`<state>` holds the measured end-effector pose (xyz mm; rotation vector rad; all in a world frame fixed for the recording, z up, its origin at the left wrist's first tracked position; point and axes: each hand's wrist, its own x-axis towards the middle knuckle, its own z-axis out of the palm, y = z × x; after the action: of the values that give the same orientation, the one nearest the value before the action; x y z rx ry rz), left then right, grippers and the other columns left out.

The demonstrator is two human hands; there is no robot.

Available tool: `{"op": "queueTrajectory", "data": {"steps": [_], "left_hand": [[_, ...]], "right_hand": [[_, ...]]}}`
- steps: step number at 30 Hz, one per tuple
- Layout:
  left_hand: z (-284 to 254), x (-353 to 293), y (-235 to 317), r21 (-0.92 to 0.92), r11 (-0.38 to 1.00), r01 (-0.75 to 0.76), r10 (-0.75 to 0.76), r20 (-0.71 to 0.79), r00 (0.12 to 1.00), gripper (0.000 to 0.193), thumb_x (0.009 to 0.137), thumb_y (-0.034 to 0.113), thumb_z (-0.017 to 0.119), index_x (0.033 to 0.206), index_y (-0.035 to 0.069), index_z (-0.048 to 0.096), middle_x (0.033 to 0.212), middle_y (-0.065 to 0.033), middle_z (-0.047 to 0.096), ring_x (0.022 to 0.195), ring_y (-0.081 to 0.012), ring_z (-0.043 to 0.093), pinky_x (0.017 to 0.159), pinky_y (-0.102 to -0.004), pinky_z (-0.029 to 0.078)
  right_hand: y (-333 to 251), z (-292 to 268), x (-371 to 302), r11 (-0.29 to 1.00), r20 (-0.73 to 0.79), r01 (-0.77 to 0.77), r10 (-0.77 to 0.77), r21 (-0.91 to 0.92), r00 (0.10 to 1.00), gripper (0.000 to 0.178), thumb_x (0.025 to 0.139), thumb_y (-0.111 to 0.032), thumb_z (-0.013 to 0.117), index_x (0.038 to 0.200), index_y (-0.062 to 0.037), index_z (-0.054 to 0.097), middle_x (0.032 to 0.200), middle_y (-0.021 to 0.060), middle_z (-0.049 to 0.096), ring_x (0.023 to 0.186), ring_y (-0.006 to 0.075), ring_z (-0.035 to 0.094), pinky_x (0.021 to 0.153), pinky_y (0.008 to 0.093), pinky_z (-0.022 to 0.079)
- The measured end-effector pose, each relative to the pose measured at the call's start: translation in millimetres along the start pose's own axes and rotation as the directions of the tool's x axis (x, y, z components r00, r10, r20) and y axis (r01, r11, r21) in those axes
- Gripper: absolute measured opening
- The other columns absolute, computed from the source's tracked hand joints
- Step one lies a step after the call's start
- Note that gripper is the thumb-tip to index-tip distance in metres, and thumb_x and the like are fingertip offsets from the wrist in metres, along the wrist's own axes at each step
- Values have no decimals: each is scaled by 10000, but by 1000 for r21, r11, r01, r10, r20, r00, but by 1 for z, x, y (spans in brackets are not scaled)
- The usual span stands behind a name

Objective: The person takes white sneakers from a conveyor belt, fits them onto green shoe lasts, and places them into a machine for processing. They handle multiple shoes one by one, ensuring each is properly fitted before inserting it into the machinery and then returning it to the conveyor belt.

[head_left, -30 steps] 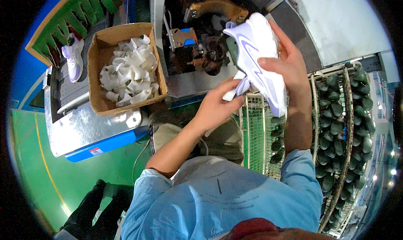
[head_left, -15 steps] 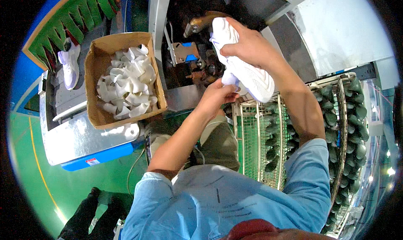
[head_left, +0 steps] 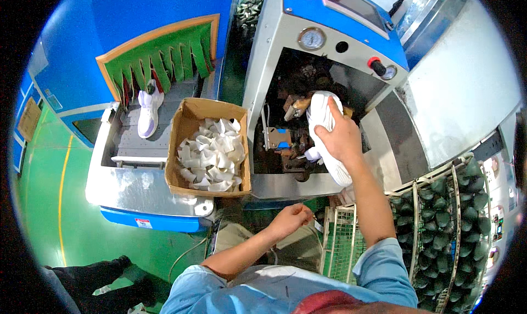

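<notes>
My right hand (head_left: pixel 341 138) is closed round a white shoe (head_left: pixel 335 170), sole side toward me, at the mouth of the machine's dark opening (head_left: pixel 351 83). A lilac-white part of the shoe sticks out on its left side. Apart from the shoe and nearer my body, my left hand (head_left: pixel 291 221) hangs with its fingers curled in; whatever they may hold is hidden. Inside the opening, beside the shoe, are a brown block (head_left: pixel 296 108) and a small metal fixture with blue parts (head_left: pixel 280 139).
A cardboard box (head_left: pixel 171 168) of white curved pieces stands left of the machine. Behind it, another white shoe (head_left: pixel 148 116) lies on a conveyor before a green strip curtain (head_left: pixel 164 61). At right stands a wire rack (head_left: pixel 414 220) of dark rounded pieces. A person's dark-clad legs (head_left: pixel 104 275) show lower left.
My left hand has let go of the shoe and drawn back toward my body. My right hand now holds the shoe alone, more upright at the opening. The view has tilted up, showing gauges.
</notes>
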<state>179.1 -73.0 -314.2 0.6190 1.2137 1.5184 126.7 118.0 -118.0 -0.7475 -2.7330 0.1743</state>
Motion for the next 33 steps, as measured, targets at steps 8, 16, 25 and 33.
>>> {"op": "queueTrajectory", "data": {"steps": [8, 16, 25, 33], "left_hand": [[25, -14, 26, -109, 994, 23, -23, 6, 1000, 228, 1020, 154, 507, 1107, -10, 639, 966, -74, 688, 830, -169, 632, 799, -308, 515], [21, -61, 62, -338, 941, 16, 17, 96, 995, 709, 999, 605, 483, 1500, 128, 330, 1277, -150, 644, 1140, -344, 639, 988, -505, 499], [24, -80, -12, -291, 904, 313, -297, 100, 950, 445, 955, 377, 662, 1232, 28, 645, 1143, -82, 699, 1024, -197, 657, 916, -346, 504], [17, -124, -56, 254, 913, 320, -330, -1, 944, 372, 864, 222, 778, 1144, -2, 677, 1013, -35, 688, 896, -123, 605, 810, -288, 495]], "right_hand": [[11, -15, -85, 993, -322, 110, -116, -36, 940, 822, 822, -359, 721, 1543, -158, 383, 1048, 283, 582, 816, 443, 636, 716, 494, 554], [25, -25, -254, 955, -457, 294, -250, 27, 854, 796, 734, -274, 805, 1459, -120, 512, 1204, 317, 528, 982, 457, 635, 781, 472, 575], [78, -11, -219, 101, 308, -311, 47, 945, 950, 900, 960, -146, 687, 1626, -146, 81, 1317, 162, 582, 1103, 278, 663, 902, 409, 573], [33, 15, -137, -576, 229, -151, 65, 803, 971, 545, 939, -98, 673, 1432, 23, 472, 1241, 179, 649, 1096, 272, 656, 936, 414, 556]]}}
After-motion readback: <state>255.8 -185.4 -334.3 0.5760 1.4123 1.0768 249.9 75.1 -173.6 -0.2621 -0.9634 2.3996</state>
